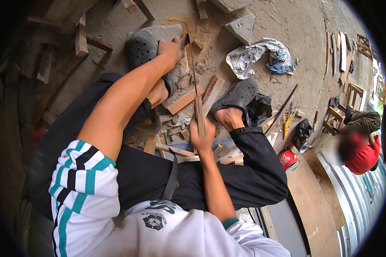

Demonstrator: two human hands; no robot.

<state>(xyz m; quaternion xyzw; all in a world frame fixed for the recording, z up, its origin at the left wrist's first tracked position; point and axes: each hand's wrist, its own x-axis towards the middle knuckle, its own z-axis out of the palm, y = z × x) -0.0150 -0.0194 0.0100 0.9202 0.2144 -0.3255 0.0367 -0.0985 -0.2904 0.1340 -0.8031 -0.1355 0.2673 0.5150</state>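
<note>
My right hand is closed around the wooden handle of a handsaw. Its thin blade, seen almost edge-on, points away from me and passes just right of my left hand. That left hand is closed on a piece of wood beside my left shoe; its fingertips are partly hidden. Behind this shoe lies a grey block. Wood offcuts lie between my feet, and sawdust covers the ground near the blade tip.
My right shoe stands near a crumpled paper sheet and a black plastic bag. Farther right lie a yellow-handled tool, a red can and a corrugated metal sheet. Another person in red crouches at the far right.
</note>
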